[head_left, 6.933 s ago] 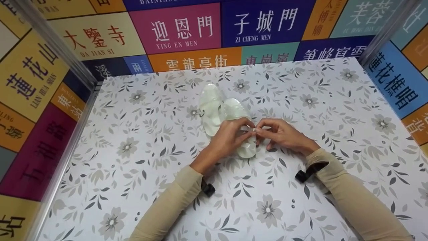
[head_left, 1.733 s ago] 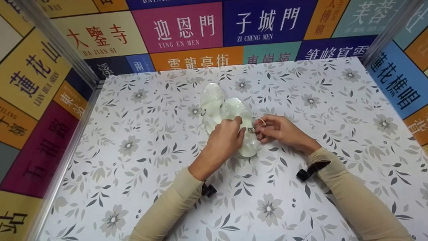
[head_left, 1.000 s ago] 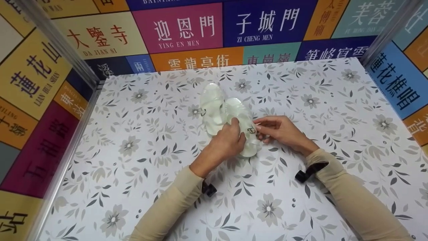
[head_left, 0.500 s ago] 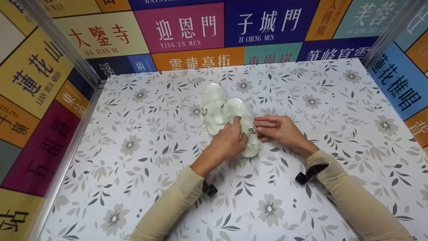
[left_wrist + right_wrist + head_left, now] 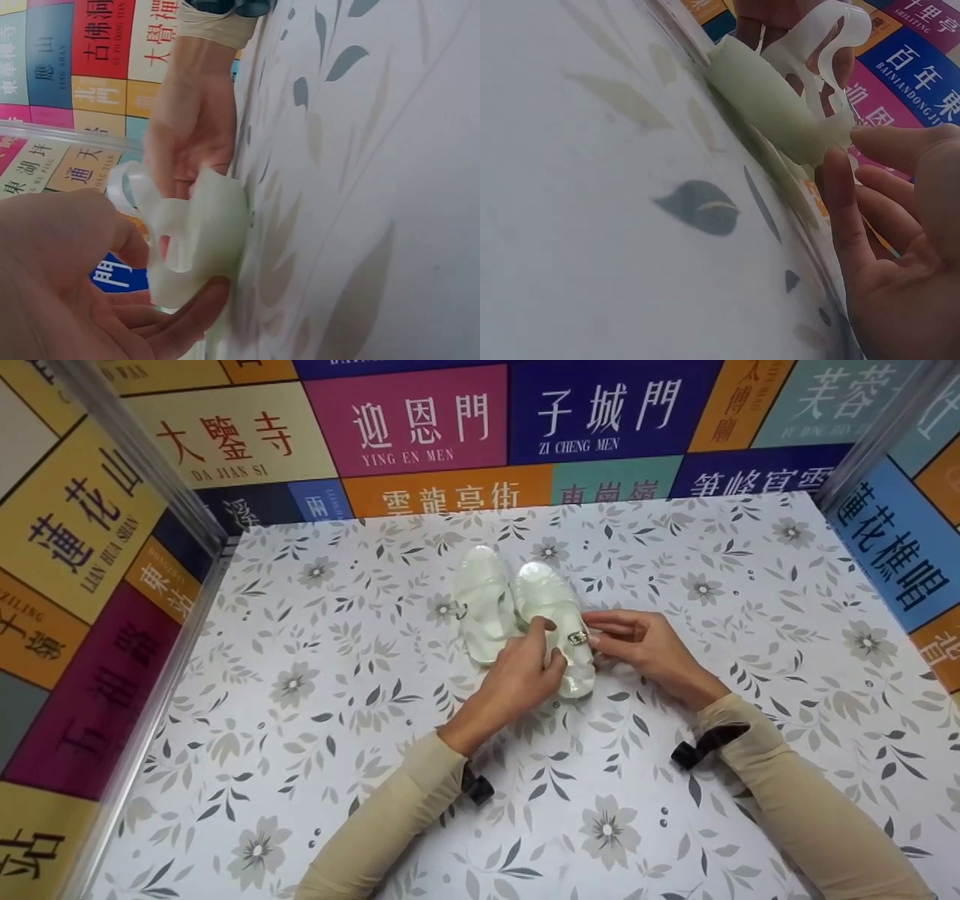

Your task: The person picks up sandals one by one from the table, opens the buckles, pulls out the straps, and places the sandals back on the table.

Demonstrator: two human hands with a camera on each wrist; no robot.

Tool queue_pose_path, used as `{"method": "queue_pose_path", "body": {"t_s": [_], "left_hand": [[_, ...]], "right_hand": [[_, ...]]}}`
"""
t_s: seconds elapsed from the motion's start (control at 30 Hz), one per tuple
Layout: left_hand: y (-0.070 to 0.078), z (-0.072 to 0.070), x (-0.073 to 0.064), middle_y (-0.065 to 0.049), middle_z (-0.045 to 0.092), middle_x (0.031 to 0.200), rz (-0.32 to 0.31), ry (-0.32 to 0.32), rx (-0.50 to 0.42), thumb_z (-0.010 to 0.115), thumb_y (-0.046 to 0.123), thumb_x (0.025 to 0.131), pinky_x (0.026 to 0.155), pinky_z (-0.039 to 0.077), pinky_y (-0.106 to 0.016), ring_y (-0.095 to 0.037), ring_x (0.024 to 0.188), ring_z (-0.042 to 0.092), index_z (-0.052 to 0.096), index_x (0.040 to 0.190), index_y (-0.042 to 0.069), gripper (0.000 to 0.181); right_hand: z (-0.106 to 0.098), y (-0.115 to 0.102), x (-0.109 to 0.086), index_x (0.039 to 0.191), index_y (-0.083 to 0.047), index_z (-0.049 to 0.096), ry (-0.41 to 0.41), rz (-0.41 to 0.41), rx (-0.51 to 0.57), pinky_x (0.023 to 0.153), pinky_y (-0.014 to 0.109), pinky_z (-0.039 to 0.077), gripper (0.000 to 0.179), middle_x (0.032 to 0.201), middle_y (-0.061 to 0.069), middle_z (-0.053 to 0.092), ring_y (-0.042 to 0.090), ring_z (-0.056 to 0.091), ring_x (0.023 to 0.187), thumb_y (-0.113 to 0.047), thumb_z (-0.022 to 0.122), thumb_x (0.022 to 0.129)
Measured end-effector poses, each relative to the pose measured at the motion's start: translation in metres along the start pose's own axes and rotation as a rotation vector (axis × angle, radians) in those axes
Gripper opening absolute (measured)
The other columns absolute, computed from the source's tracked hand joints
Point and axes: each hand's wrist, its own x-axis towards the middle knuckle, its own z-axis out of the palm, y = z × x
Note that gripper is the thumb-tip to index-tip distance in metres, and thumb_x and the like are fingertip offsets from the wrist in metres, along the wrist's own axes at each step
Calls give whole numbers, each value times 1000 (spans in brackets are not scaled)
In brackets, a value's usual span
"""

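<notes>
Two pale green jelly sandals lie side by side in the head view. Both hands are at the right sandal (image 5: 546,589), which has a metal buckle (image 5: 577,638) on its outer strap. My left hand (image 5: 521,675) grips its inner side, thumb and fingers on either side of the edge in the left wrist view. My right hand (image 5: 649,649) holds the outer side beside the buckle; in the right wrist view its thumb and fingertips close on the sandal's side (image 5: 780,112). The left sandal (image 5: 480,585) lies untouched, its own buckle (image 5: 459,611) on the outer side.
A white cloth (image 5: 300,780) printed with grey flowers and leaves covers the table. Colourful panels (image 5: 409,424) with lettering stand along the back and both sides. Each wrist carries a small black camera (image 5: 478,789).
Earlier both hands pinched at the buckle strap, and later a loose strap end stuck up by the right fingers. Now the right sandal has shifted slightly away and to the right, opening a gap between the sandals.
</notes>
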Motion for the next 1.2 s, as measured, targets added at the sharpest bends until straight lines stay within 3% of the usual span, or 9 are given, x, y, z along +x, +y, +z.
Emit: {"method": "queue_pose_path", "body": {"t_s": [0.2,0.37,0.53,0.63,0.77,0.93,1.03,1.2], "left_hand": [[0,9,14,6,55,67,39,99,-45,57,21,107,56,48,-31,-14,61,58,56,140,7,36],[1,20,34,4,59,68,-15,165,-68,56,22,108,66,55,-38,-17,68,63,59,138,11,33],[4,32,53,5,63,71,-69,198,-127,55,25,108,71,57,-40,-18,73,67,61,138,15,32],[4,38,63,2,66,74,-71,197,-173,53,25,108,76,58,-41,-19,78,68,62,138,14,32],[2,47,74,-4,71,81,-66,187,-206,50,25,109,85,59,-41,-23,86,72,63,136,12,33],[-1,51,79,-11,73,93,-56,125,-204,49,30,111,100,58,-42,-31,104,73,54,148,7,44],[-4,53,79,-14,76,108,-46,99,-222,50,31,110,110,55,-42,-32,119,71,48,154,5,51],[-14,59,82,-12,76,108,-33,94,-262,50,29,109,107,56,-37,-25,116,73,51,152,4,50]], "right_hand": [[-8,-3,4,149,3,60,41,-67,27,97,37,65,51,148,22,67,22,77,120,-17,75,104],[-8,-2,8,159,0,49,74,-77,21,106,26,59,59,161,23,55,18,66,137,-22,69,108],[-7,-2,10,169,-5,34,85,-60,-19,114,13,46,70,173,19,40,27,47,156,-25,65,110],[-7,-2,12,171,-5,26,110,-52,7,114,13,45,73,175,18,35,33,40,159,-23,63,110],[-8,-2,15,172,-5,20,160,-50,48,118,14,41,75,177,16,33,31,33,163,-22,61,111],[-9,-1,14,171,-5,26,207,-5,-15,118,13,39,70,175,14,38,29,35,163,-26,59,113],[-9,0,12,170,-4,31,225,-2,-31,117,12,41,66,174,15,39,30,36,163,-24,58,113],[-9,3,10,169,-3,33,213,-16,2,116,12,43,64,173,17,40,29,36,163,-21,58,113]]}}
